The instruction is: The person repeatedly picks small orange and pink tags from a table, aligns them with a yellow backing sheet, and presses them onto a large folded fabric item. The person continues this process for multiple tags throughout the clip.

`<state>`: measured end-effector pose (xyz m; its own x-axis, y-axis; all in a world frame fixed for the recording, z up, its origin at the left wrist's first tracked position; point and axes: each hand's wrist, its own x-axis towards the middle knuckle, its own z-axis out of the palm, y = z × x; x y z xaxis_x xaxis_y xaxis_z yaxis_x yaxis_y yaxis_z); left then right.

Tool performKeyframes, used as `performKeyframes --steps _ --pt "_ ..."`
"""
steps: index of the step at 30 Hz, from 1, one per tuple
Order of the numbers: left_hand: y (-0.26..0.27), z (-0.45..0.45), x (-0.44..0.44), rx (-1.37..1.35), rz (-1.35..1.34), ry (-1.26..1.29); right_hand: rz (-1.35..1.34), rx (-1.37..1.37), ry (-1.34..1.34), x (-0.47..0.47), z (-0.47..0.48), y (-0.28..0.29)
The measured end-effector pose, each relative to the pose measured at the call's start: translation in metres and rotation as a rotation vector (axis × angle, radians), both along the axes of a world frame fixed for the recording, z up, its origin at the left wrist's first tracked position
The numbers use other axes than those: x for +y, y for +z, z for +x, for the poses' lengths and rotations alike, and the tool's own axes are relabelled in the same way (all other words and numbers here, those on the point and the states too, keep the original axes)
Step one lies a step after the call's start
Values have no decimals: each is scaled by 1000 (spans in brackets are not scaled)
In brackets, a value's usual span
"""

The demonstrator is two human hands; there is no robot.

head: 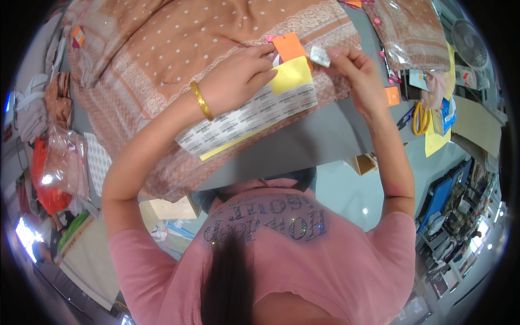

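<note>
A tan polka-dot cloth with lace-pattern borders (174, 53) is spread over the grey table (284, 150). On its near edge lies a sheet of barcode stickers (252, 118) with yellow backing. My left hand (248, 75), a gold bangle at its wrist, rests at the sheet's upper part, its thumb at the exposed yellow backing (290, 77) and its fingers by an orange hang tag (287, 46). Whether those fingers grip the tag is unclear. To the right, my right hand (355, 67) pinches a small white printed sticker (320, 56) between thumb and fingers, just off the tag.
At the right lie a bagged tan cloth (414, 36), yellow-handled scissors (421, 118) and another orange tag (392, 96). A fan (469, 42) stands beyond. On the left are a plastic-bagged cloth (65, 162) and a second sticker sheet (96, 162). Below is an open cardboard box (362, 164).
</note>
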<state>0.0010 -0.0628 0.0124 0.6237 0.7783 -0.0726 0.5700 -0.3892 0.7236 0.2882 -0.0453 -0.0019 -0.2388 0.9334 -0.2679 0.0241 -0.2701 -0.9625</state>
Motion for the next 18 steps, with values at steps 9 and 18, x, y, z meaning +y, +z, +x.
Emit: performKeyframes --steps 9,18 --pt "15 29 -56 -134 113 -100 74 -264 397 57 -11 18" --pt "7 37 -59 -16 248 -15 221 -280 487 65 -23 -8"
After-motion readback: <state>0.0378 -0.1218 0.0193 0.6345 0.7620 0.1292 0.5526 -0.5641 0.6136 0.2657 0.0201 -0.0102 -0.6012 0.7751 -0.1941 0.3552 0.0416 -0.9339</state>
